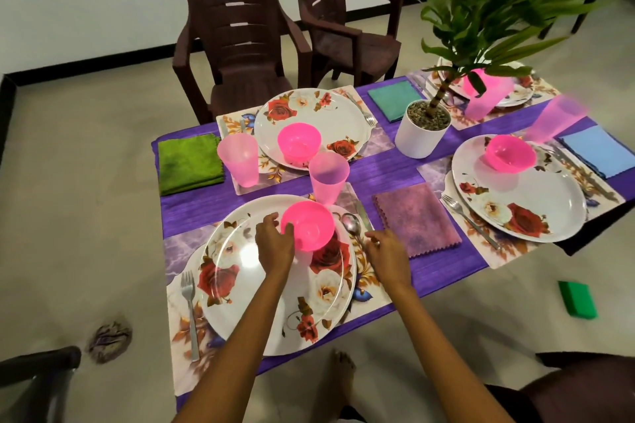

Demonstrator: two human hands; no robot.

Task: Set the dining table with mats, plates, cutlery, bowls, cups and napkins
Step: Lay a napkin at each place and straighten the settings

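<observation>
From the head view, four place settings lie on the purple-clothed bench, and the nearest one is being adjusted. The left hand reaches over the near floral plate, its fingers curled against the left side of the pink bowl, which sits on the plate's far edge; this looks like nudging the bowl into position, matching the bowls on the other plates. The right hand hovers just right of the plate with its fingers bent at the handle of the spoon, apparently pinching it to square it up beside the knife; the contact itself is partly hidden.

A fork lies left of the plate on the floral mat, keeping cutlery split either side. The pink cup stands just beyond the bowl, and the mauve napkin rests right of the cutlery, within reach of a seated diner. A potted plant marks the centre. The setting seems nearly complete, only fine alignment remaining.
</observation>
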